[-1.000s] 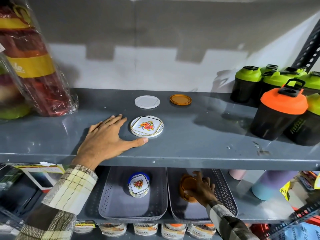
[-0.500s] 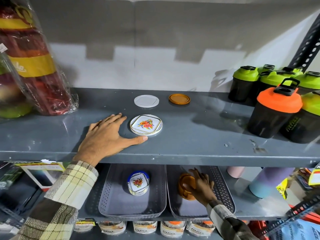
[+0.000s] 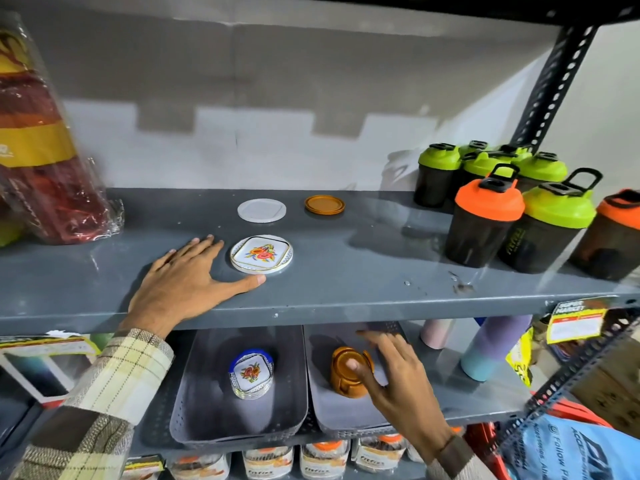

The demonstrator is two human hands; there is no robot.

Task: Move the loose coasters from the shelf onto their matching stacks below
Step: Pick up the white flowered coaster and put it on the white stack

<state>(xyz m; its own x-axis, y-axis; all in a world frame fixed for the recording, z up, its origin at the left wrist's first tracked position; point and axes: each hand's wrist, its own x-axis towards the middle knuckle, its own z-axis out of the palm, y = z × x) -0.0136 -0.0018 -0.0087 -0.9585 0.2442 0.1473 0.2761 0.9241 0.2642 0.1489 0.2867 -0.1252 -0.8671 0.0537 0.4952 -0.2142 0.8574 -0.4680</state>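
Three loose coasters lie on the grey shelf (image 3: 346,292): a flower-printed one (image 3: 261,253) near the front, a plain white one (image 3: 261,210) and an orange one (image 3: 324,204) behind it. My left hand (image 3: 187,282) rests flat on the shelf just left of the flower coaster, thumb tip at its front rim, holding nothing. Below, the left grey tray (image 3: 194,403) holds the flower coaster stack (image 3: 251,372). The right grey tray (image 3: 329,410) holds the orange coaster stack (image 3: 346,372). My right hand (image 3: 394,379) hovers at that stack's right side, fingers spread, thumb on its top.
Shaker bottles with green and orange lids (image 3: 512,209) crowd the shelf's right end. A plastic-wrapped red and yellow bundle (image 3: 45,168) fills the left end. Pastel bottles (image 3: 491,344) stand right of the trays. Jars (image 3: 266,462) line the shelf beneath. A perforated upright (image 3: 554,84) rises at right.
My right hand has lifted off the orange stack and spread open beside it, leaving the stack uncovered. My left hand has stayed by the flower coaster.
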